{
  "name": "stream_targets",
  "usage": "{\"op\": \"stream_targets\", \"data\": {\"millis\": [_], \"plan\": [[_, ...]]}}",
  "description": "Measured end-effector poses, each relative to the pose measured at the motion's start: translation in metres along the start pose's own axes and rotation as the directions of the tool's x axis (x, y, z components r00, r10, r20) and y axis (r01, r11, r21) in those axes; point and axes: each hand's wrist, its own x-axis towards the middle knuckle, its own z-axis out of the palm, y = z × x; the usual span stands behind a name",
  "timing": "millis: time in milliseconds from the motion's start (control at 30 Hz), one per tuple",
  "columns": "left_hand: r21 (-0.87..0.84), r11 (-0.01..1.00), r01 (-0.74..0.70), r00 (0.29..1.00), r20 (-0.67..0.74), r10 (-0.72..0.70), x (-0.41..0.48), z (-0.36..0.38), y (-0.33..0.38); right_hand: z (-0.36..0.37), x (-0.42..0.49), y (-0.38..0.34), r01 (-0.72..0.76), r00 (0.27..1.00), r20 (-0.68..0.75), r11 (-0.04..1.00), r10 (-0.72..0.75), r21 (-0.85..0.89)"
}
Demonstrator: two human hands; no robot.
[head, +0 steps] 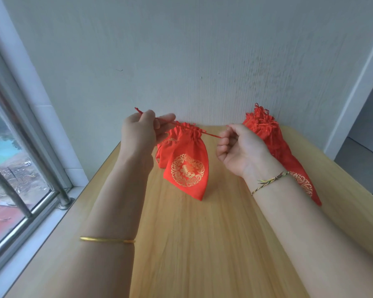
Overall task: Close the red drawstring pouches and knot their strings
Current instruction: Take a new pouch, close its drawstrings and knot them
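Mount: on the person's head, and we're looking out from up there.
Facing: forward and down onto the table [202,244], wall [181,61] dead ahead, window [13,168] off left.
Nearness: close, left hand [138,132] and right hand [239,147] mid-frame.

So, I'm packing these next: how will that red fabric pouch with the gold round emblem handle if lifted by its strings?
Probably floppy: the red fabric pouch bunches into soft folds at its neck. Likely light, since thin red strings pinched by the left hand and right hand hold it upright. Pushed, it would probably slump, not roll.
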Motion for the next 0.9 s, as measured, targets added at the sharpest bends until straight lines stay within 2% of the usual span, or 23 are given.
{"op": "stream_targets", "data": {"millis": [67,133,167,267,367,500,567,633,767,833,900], "plan": [[-0.178,0.984,0.031,0.997,0.069,-0.019,-0.002,0.003,0.001,0.001,0.0,0.005,-0.003,1.0,-0.028,0.999,0.002,-0.047],[-0.268,0.963,0.032,0.99,0.142,0.007,-0.003,0.004,0.003,0.003,-0.002,0.005,0.026,0.999,-0.027,0.996,-0.028,-0.089],[-0.246,0.969,0.021,0.985,0.172,0.023,-0.004,0.005,0.004,0.005,-0.004,0.003,0.047,0.999,-0.009,0.995,-0.048,-0.094],[-0.019,0.999,-0.046,0.956,0.289,0.049,-0.008,0.007,0.008,0.012,-0.012,-0.007,0.149,0.986,0.093,0.984,-0.14,-0.095],[0.185,0.976,-0.113,0.906,0.422,0.025,-0.011,0.006,0.008,0.021,-0.023,-0.014,0.296,0.944,0.203,0.937,-0.259,-0.187],[0.29,0.944,-0.159,0.845,0.534,-0.021,-0.015,0.008,0.008,0.026,-0.032,-0.012,0.447,0.886,0.296,0.828,-0.357,-0.34],[0.311,0.932,-0.184,0.843,0.538,-0.013,-0.015,0.01,0.007,0.026,-0.033,-0.01,0.501,0.86,0.329,0.768,-0.391,-0.399],[0.314,0.931,-0.188,0.851,0.524,-0.005,-0.015,0.01,0.006,0.025,-0.033,-0.011,0.483,0.871,0.33,0.76,-0.364,-0.435],[0.25,0.96,-0.125,0.869,0.495,-0.016,-0.013,0.008,0.005,0.022,-0.031,-0.014,0.271,0.945,0.293,0.843,-0.142,-0.465],[0.217,0.971,-0.099,0.871,0.491,-0.021,-0.013,0.007,0.005,0.022,-0.031,-0.011,0.281,0.937,0.325,0.821,-0.124,-0.497],[0.203,0.975,-0.088,0.871,0.491,-0.023,-0.013,0.007,0.006,0.021,-0.03,-0.01,0.348,0.921,0.353,0.76,-0.167,-0.549]]}}
